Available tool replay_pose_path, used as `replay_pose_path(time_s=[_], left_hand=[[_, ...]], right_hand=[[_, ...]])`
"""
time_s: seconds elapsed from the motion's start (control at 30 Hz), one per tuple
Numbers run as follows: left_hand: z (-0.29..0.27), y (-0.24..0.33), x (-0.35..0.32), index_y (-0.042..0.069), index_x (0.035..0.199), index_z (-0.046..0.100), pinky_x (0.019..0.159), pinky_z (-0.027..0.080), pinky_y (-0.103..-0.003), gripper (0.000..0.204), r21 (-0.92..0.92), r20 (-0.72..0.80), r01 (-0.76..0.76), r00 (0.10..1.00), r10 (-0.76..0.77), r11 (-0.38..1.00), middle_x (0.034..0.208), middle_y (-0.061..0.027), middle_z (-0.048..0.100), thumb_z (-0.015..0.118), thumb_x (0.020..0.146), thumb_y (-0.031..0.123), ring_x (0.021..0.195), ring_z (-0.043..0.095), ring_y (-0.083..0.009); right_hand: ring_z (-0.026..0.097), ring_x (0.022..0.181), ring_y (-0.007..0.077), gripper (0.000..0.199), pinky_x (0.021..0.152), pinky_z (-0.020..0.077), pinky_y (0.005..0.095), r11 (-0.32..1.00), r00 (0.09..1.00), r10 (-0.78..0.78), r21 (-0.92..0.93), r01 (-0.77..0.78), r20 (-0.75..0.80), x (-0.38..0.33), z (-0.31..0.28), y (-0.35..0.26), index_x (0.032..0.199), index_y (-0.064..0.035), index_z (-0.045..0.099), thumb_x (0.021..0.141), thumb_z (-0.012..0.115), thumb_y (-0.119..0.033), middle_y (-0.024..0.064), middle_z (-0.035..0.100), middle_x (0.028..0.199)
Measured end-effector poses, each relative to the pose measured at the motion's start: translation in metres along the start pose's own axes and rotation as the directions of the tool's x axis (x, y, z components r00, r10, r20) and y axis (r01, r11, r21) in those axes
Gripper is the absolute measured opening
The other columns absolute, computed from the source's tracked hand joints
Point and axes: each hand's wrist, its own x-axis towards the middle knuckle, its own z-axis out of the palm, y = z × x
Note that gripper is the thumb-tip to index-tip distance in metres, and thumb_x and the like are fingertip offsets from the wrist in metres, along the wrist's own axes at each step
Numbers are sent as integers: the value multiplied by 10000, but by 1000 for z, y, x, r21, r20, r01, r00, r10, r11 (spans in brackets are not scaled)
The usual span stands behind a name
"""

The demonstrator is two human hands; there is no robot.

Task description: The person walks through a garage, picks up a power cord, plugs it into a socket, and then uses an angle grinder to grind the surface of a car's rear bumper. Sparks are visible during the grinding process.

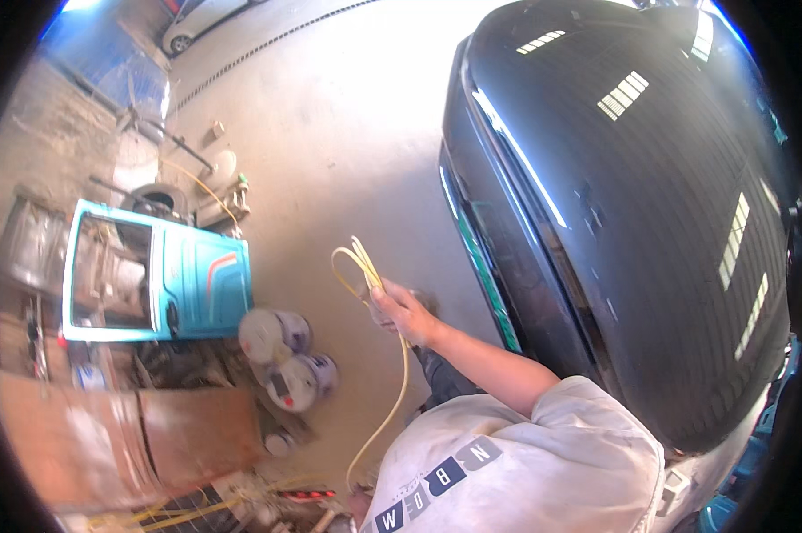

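Observation:
My right hand (402,313) is closed around several loops of a thin yellow hose (363,259), held out in front of my body. From that bundle a single length hangs in a curve down toward the lower edge. There it meets my left hand (360,505), which shows only in part beside my shirt; the hose runs into its grip, though most of its fingers are hidden. To the right of my arm stands a dark, glossy car (632,195), with green masking (490,284) along its lower edge.
A turquoise vehicle door (201,280) lies on the left, beside white buckets (294,382). Brown panels (107,435) sit at the lower left, near more yellow hose (187,513) on the floor. A floor drain (267,46) crosses the far side, with a light car (205,19) beyond.

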Motion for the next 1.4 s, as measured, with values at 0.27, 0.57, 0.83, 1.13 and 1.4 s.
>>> replay_pose_path(time_s=[0.27,0.57,0.83,1.13,1.4], left_hand=[[-13,365,126,-42,945,664,586,500,-374,405,47,-17,-233,972,234,971,766,-178,657,483,963,320,629,628,-223],[35,722,278,-41,957,660,594,502,-375,377,161,127,-484,874,468,860,778,-178,657,503,942,301,641,628,-225],[70,1128,426,-40,967,656,602,504,-376,355,279,339,-824,565,752,493,789,-179,658,521,923,284,652,628,-226],[210,1550,376,-40,979,652,610,506,-376,334,108,533,-991,-9,846,-79,801,-179,659,541,902,266,665,628,-228],[351,1721,359,-39,990,649,617,507,-377,319,44,679,-975,-131,722,-218,812,-179,659,560,884,249,676,628,-229]], right_hand=[[325,570,49,398,505,282,222,998,996,61,-5,-61,-63,257,-72,-60,1041,-61,500,1000,425,-450,-67,322,651],[303,542,43,367,490,270,226,999,949,-20,-35,10,-314,514,-180,-152,1038,-48,516,1010,423,-402,-68,314,630],[354,537,61,428,476,300,244,976,746,-187,-205,69,-639,713,-298,-192,965,-61,560,980,458,-476,-55,377,629],[360,514,72,410,467,311,253,932,497,-355,-262,250,-791,844,-453,-264,949,-57,568,1006,421,-434,-39,384,607],[353,492,77,398,438,291,264,952,311,-292,-244,185,-905,958,-607,-342,928,-59,550,1004,432,-431,-36,359,596]])
